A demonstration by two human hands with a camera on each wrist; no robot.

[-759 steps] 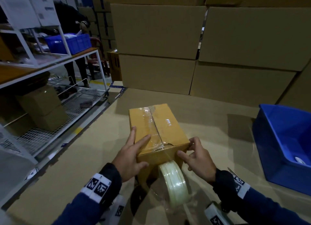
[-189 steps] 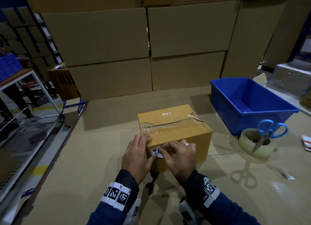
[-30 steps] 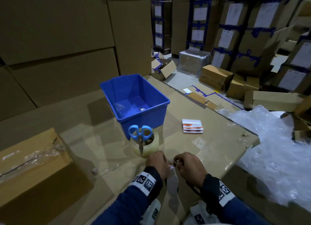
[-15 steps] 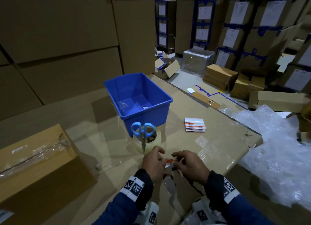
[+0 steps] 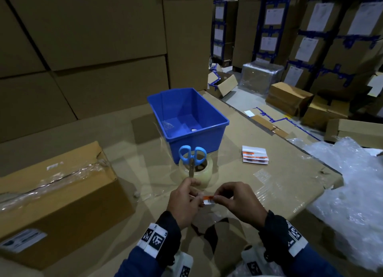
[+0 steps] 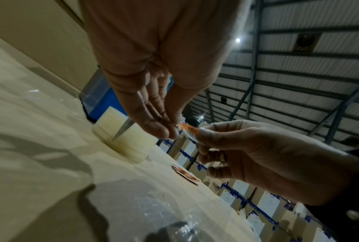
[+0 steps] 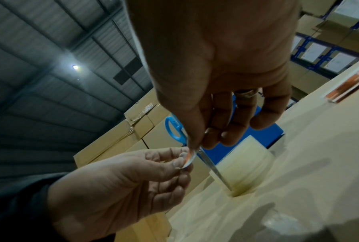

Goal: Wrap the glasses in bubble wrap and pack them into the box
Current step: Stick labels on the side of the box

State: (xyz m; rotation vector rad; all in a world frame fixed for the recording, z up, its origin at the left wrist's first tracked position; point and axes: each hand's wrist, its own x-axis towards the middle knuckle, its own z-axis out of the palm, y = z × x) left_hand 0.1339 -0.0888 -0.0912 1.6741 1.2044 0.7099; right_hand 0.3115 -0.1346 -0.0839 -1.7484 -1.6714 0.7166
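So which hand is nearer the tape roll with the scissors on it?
Left. The left hand sits just below the tape roll, nearly touching in the head view; the right hand is further right, pinching the sticker.

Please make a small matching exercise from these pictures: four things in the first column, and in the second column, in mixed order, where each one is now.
Things:
1. scissors
2. orange and white sticker
3. taped cardboard box
4. stack of labels

Places:
A. lying flat on the table, to the right of the blue bin
B. at the left side of the table
C. resting on the tape roll
D. pinched between the left hand and the right hand

Pairs: 1-C, 2-D, 3-B, 4-A
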